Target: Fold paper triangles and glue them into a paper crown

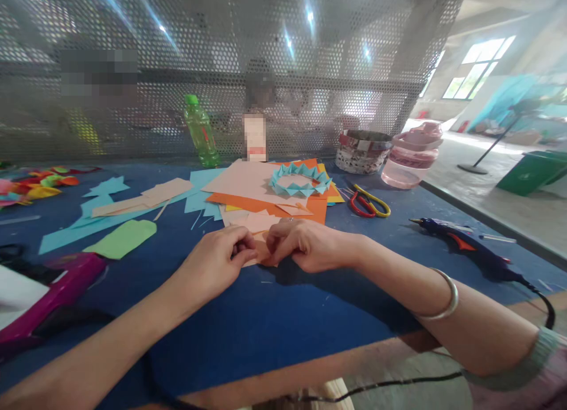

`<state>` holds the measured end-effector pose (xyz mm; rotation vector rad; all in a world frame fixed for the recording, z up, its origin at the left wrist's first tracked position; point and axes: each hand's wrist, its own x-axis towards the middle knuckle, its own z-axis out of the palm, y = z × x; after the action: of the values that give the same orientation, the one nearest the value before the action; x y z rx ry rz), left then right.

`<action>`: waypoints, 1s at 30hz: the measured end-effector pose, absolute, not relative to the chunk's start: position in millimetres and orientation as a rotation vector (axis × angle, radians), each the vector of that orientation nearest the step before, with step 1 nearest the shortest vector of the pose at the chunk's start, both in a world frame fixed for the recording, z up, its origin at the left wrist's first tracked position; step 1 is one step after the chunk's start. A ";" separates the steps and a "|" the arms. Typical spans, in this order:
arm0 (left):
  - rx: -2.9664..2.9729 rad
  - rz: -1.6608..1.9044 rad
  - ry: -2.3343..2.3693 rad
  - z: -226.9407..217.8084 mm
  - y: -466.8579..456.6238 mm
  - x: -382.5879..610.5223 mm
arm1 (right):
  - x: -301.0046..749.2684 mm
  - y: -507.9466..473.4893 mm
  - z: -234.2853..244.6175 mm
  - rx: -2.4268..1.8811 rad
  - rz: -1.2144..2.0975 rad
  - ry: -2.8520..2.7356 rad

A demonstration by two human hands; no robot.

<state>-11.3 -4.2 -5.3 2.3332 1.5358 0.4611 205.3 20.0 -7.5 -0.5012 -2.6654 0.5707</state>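
Note:
My left hand (219,253) and my right hand (305,244) are close together over the blue table. Between them is a small peach paper piece (260,249), pinched by the thumb and fingers of each hand. Its lower edge lies near the tabletop, and my fingers cover part of it. Just beyond my fingers are pale pink paper pieces (259,221), at the near edge of an orange sheet (316,212). A ring of folded light-blue paper (290,189) with pointed tips rests on the stacked sheets.
Right of the papers lie red-and-yellow-handled scissors or pliers (370,203) and a corded glue gun (465,241). Behind stand a green bottle (201,132), a round container (363,153) and a pink jug (410,159). Leftward are a green paper piece (121,240) and a magenta device (57,303).

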 end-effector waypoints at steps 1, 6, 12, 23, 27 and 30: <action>2.338 0.459 1.538 -6.3 -3.9 -11.9 | 205.3 19.9 -7.4 -0.502 0.574 -2.668; 2.407 0.553 1.520 -14.0 -4.8 -16.1 | 205.1 19.4 -6.5 -0.485 0.583 -2.661; 2.741 0.533 1.329 -10.1 -15.5 -15.6 | 204.0 19.4 -7.0 -0.477 0.592 -2.655; 3.174 0.142 1.293 1.4 -49.6 -10.5 | 205.0 20.0 -7.3 -0.500 0.618 -2.648; 3.345 0.201 1.270 0.8 -52.1 -6.4 | 204.9 19.9 -7.2 -0.497 0.604 -2.652; 3.363 0.189 1.296 1.4 -52.7 -4.0 | 204.9 20.2 -8.0 -0.485 0.590 -2.656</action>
<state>-4.0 -52.7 1.4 3.3626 1.2963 0.1894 204.9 20.2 -8.0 -0.4849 -2.6556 0.5904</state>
